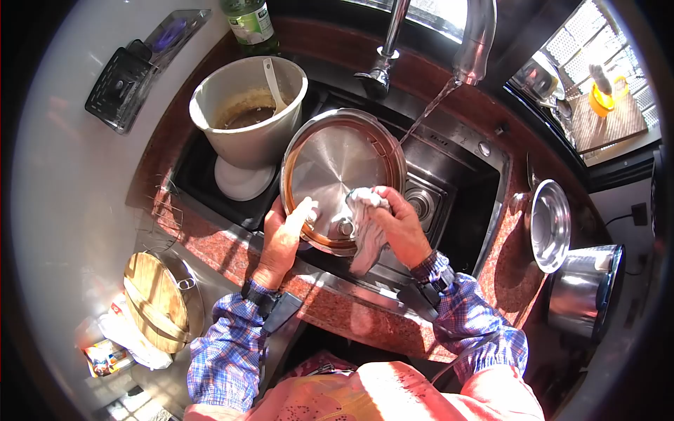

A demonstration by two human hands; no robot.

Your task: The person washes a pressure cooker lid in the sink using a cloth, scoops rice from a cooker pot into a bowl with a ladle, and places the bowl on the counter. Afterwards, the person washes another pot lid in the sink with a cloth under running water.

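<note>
Over the sink [449, 203], my left hand [282, 235] grips the lower left edge of a round metal lid [340, 158], its shiny face with an orange-brown ring turned up. My right hand [404, 224] is closed on a whitish wet cloth [366, 224], which lies against the lid's lower right part and hangs down below its rim. Water [428, 112] runs from the faucet [477, 49] behind the lid's right side.
A pale pot [246, 144] with a white spoon [273, 84] and brown residue stands at the left. A green bottle [249, 28] is behind it. Rightward are a metal bowl [550, 226] and a steel pot [581, 291]. A wooden lid [154, 302] is lower left.
</note>
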